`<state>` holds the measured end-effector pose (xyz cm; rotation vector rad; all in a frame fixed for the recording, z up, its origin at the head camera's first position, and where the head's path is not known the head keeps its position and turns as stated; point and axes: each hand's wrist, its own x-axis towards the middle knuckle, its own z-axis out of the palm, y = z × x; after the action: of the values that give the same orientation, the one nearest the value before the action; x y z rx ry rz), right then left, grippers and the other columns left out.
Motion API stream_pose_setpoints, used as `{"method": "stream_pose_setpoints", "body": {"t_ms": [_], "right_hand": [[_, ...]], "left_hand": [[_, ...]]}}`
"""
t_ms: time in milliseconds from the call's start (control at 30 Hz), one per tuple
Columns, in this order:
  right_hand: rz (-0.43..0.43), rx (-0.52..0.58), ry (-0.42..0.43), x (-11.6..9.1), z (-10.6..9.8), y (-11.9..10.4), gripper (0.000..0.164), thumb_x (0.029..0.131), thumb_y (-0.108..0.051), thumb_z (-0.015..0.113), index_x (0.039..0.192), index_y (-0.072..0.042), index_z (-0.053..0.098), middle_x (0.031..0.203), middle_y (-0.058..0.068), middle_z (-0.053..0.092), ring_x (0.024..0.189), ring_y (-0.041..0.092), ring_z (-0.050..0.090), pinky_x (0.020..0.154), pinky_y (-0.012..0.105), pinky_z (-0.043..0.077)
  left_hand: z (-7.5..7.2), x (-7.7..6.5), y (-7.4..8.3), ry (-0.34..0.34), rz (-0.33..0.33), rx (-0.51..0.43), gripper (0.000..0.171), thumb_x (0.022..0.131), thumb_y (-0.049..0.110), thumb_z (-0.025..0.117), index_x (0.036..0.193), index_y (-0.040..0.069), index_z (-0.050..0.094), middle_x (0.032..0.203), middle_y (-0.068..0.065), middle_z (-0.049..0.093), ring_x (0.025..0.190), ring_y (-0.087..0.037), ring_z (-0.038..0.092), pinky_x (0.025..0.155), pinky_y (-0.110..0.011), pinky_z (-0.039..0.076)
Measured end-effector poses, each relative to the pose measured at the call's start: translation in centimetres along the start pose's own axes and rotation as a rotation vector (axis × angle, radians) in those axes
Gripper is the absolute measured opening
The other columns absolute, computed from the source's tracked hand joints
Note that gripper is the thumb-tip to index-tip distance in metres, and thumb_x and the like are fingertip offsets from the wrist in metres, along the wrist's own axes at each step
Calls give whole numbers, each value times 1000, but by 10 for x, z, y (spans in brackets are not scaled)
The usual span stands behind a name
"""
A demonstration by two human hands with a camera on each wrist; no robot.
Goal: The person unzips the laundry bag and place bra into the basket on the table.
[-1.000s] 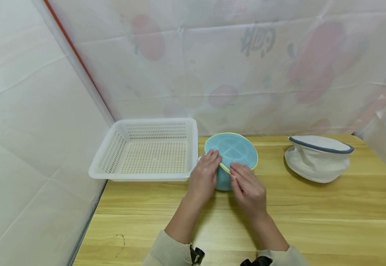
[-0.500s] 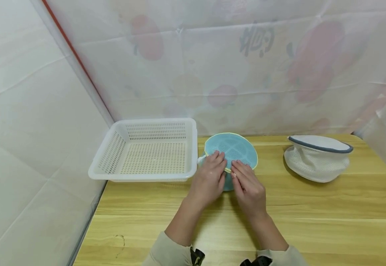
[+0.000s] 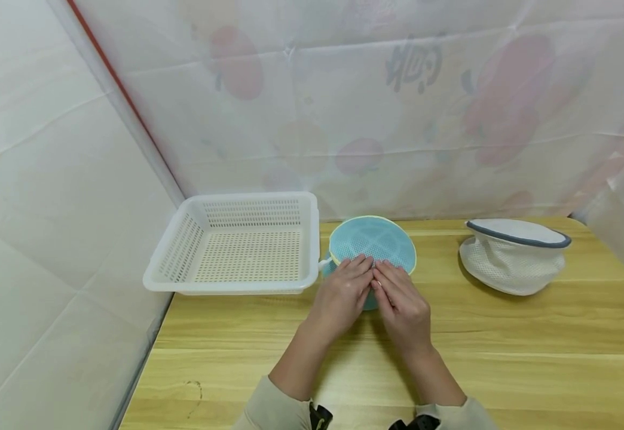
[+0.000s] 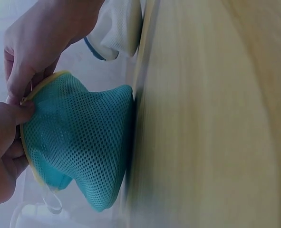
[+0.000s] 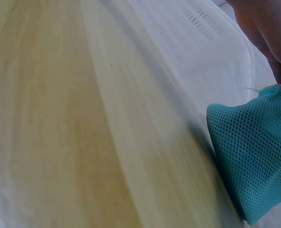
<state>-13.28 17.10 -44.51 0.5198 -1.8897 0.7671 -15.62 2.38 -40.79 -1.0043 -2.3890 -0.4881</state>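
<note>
A blue mesh laundry bag (image 3: pixel 373 236) with yellow trim stands upright on the wooden table, its round top facing up. At the near side of its yellow rim, my left hand (image 3: pixel 341 298) and right hand (image 3: pixel 404 307) meet with fingertips together. In the left wrist view, the left hand's thumb and fingers pinch the bag's edge (image 4: pixel 30 159), and the right hand's fingers grip the same edge just beside them. Whether a zipper pull sits between the fingers is hidden. A white loop (image 3: pixel 325 261) sticks out at the bag's left side.
Left of the bag stands a white perforated plastic basket (image 3: pixel 312 239), close to the loop. A white mesh bag (image 3: pixel 513 263) with a grey rim sits further right. Printed sheeting (image 3: pixel 301 119) hangs behind the wooden table (image 3: pixel 505 358).
My left hand has slid rightward along the bag's near rim until it meets the right hand. The right hand has stayed nearly in place. The white loop has come into view.
</note>
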Motion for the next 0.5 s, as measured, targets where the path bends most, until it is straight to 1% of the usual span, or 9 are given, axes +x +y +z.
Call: {"method": "stream_pose_setpoints", "body": {"t_ms": [167,300,500], "right_hand": [[11,-16,-32,-1,-2,2,37,101,-27,56,113,3,72,117,16,71,111,36,67,111,38,42],[20,-27,-61,-1,-2,3,38,102,-28,54,116,3,71,119,15,70,113,35,65,112,39,41],[25,-36,-49,-3,-2,4,35,102,-26,55,114,2,72,118,14,71,110,33,67,112,39,42]], "left_hand": [[0,0,0,-7,-10,-17,33,95,20,66,127,10,67,134,-2,62,129,-15,55,110,-32,43],[0,0,0,-24,-14,-1,32,96,20,65,127,10,67,133,-2,62,129,-14,55,109,-31,44],[-2,0,-1,-38,-11,-13,30,97,19,64,125,10,68,133,-2,63,129,-13,56,109,-30,44]]}}
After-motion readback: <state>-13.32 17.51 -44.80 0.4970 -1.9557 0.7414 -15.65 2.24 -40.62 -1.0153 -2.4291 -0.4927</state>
